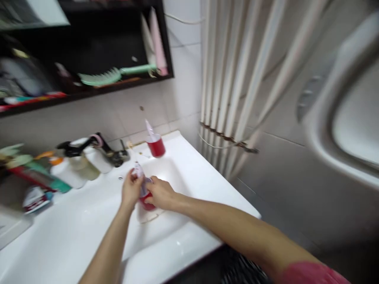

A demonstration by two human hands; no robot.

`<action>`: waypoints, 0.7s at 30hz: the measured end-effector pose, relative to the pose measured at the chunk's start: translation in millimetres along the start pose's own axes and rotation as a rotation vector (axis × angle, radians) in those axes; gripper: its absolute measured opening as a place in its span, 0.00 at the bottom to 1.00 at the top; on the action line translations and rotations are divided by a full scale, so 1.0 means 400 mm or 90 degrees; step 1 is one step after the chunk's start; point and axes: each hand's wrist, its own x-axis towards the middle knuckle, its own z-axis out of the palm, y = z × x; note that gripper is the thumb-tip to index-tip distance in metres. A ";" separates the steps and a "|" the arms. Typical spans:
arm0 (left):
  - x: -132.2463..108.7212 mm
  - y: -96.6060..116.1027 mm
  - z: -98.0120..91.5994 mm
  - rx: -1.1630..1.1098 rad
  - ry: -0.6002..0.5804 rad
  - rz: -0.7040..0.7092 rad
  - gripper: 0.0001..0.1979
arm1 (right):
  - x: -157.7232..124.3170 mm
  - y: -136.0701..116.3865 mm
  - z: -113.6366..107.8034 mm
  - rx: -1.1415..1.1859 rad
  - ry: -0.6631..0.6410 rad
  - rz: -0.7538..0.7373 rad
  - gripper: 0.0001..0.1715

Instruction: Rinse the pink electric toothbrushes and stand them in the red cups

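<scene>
Head camera: what is the right hand doing?

It's curling its thumb and fingers partly closed around the side of a red cup, which it is holding within the basin of the white sink.

And the left hand?

Its fingers are pinching a slim whitish item that is slanting above the cup. Blur is hiding whether its lower end is sitting inside the rim.

What's standing about them?

A second red cup is resting on the back ledge, with a pale tube leaning up out of it. Left of the hands, a white bottle is standing by the wall.

Anything higher?

A green comb is lying along the dark shelf, and pale pipes are running down the corner.
</scene>
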 end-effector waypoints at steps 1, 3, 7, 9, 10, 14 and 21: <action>0.009 -0.018 -0.009 0.011 0.004 0.005 0.19 | 0.007 -0.005 0.012 -0.002 0.001 -0.009 0.17; 0.027 -0.054 -0.023 0.031 0.006 0.012 0.17 | 0.019 -0.012 0.033 -0.009 0.006 -0.031 0.17; 0.052 -0.102 -0.036 0.054 -0.020 0.033 0.18 | 0.036 -0.015 0.059 -0.013 0.019 -0.041 0.16; 0.055 -0.111 -0.039 0.063 -0.026 0.043 0.18 | 0.041 -0.016 0.066 0.000 0.024 -0.024 0.16; 0.055 -0.113 -0.040 0.067 -0.025 0.047 0.19 | 0.043 -0.016 0.068 0.008 0.025 -0.016 0.15; 0.050 -0.115 -0.038 0.082 -0.004 0.057 0.20 | 0.048 -0.020 0.071 0.026 0.022 -0.011 0.11; 0.052 -0.066 -0.063 0.043 0.098 0.077 0.19 | 0.043 -0.025 0.077 0.035 0.014 0.020 0.08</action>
